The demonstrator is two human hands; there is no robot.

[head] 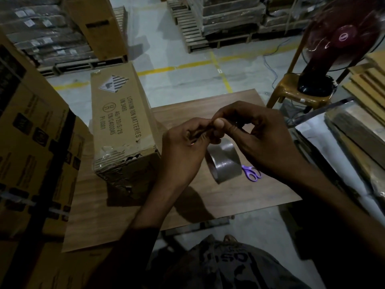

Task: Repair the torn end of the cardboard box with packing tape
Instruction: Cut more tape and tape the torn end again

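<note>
A long cardboard box (118, 113) printed "LITHIUM ION BATTERIES" lies on a wooden table (239, 197). Its near end (123, 165) is torn and crumpled, with old clear tape on it. Just right of that end, above the table, both hands meet. My left hand (183, 147) and my right hand (256, 134) pinch the loose end of the tape at the fingertips. The brown packing tape roll (225, 161) hangs below them, partly hidden by my palms.
Purple-handled scissors (252, 172) lie on the table right of the roll. Stacked cartons (31, 142) stand at the left. A yellow plastic chair (295, 90) carries a fan (341, 40) at the right. Pallets (208, 28) fill the back; boards (364, 130) lie to the right.
</note>
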